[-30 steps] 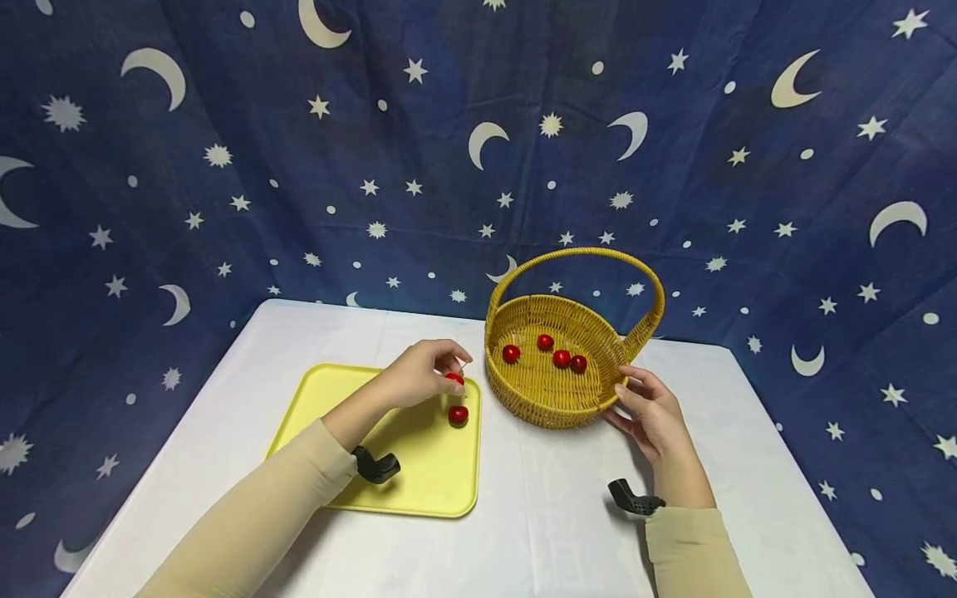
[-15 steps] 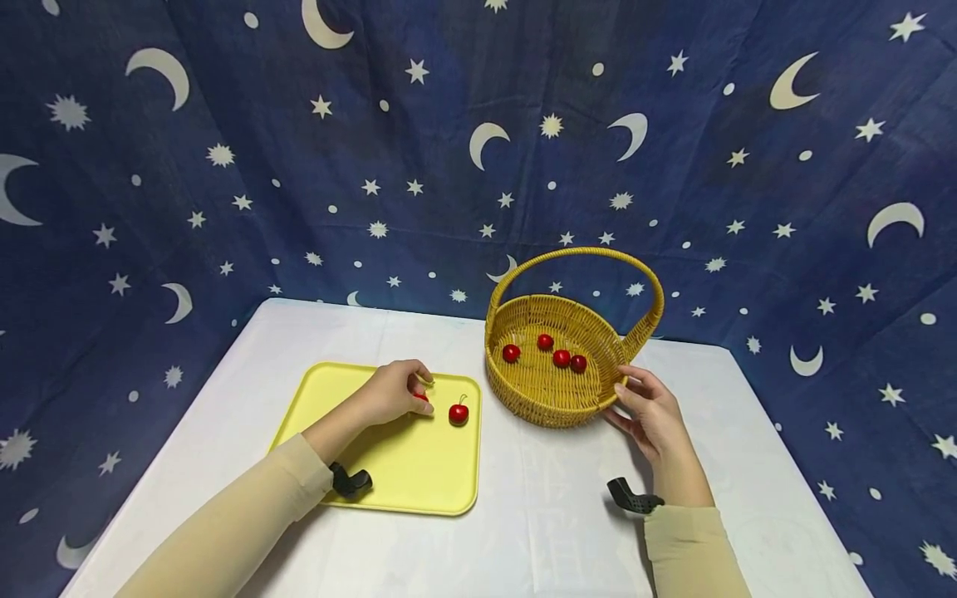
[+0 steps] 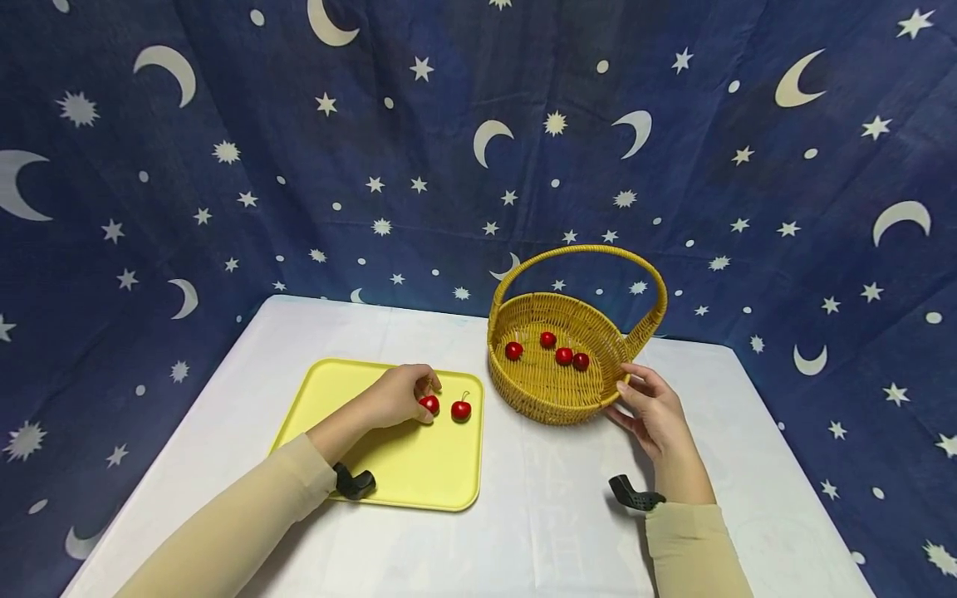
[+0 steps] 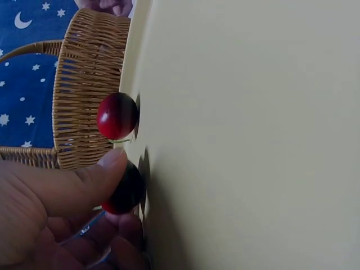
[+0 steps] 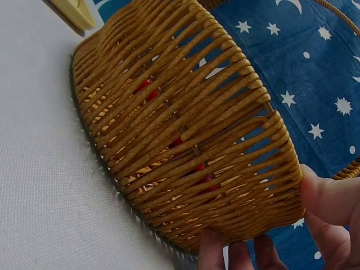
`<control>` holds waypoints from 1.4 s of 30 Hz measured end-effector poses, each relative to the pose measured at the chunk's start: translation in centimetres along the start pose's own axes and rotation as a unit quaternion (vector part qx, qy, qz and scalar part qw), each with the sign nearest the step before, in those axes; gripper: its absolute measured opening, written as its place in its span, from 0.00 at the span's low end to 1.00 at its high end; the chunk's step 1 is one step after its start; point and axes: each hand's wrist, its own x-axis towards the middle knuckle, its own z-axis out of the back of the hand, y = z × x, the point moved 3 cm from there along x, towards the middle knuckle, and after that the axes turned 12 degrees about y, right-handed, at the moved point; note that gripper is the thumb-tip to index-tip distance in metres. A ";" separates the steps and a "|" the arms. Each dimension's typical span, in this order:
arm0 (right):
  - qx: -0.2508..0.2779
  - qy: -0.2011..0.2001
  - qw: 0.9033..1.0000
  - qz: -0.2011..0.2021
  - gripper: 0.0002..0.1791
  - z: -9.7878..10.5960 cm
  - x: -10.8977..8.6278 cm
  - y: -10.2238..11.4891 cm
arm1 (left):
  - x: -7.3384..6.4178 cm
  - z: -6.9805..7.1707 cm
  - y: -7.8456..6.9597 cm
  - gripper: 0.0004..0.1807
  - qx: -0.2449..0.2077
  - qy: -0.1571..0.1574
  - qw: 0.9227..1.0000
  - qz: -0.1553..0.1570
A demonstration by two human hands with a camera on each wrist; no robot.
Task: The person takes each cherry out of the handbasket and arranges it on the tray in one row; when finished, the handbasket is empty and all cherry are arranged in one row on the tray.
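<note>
In the head view my left hand (image 3: pixel 396 399) is low over the yellow tray (image 3: pixel 404 473), with a red cherry (image 3: pixel 429 404) between thumb and fingers. The left wrist view shows the thumb against this dark-shaded cherry (image 4: pixel 126 191), the other fingers curled behind it. Just to its right on the tray lies a second cherry (image 3: pixel 460 411), stem up. My right hand (image 3: pixel 656 415) grips the right side of the wicker basket (image 3: pixel 549 409); its thumb is at the rim in the right wrist view. Several cherries (image 3: pixel 564 356) lie inside the basket.
A tall arched handle (image 3: pixel 579 249) rises over the basket. The tray stands left of the basket, a narrow strip of white tabletop (image 3: pixel 538 531) between them. Behind the table hangs a dark blue cloth (image 3: pixel 419 149) with moons and stars.
My left hand has drawn back left over the tray with a cherry, away from the tray's right edge, and come lower. The right hand and basket have stayed put.
</note>
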 end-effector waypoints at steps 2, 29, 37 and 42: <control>0.001 -0.001 1.000 -0.002 0.27 0.0 0.0 0.0 | 0.2 -0.1 -0.2 0.27 -0.009 0.013 1.000 -0.006; 0.015 0.006 1.000 0.004 0.26 0.1 0.3 0.1 | -0.2 3.0 -2.4 0.36 -0.052 0.030 0.997 -0.047; 0.015 0.005 1.000 0.002 0.26 0.3 0.2 0.0 | 1.1 3.7 -8.6 0.29 -0.013 0.025 0.990 -0.135; 0.010 0.004 1.000 0.001 0.27 0.1 0.2 0.0 | 3.9 2.2 -12.7 0.29 -0.042 0.074 0.980 -0.180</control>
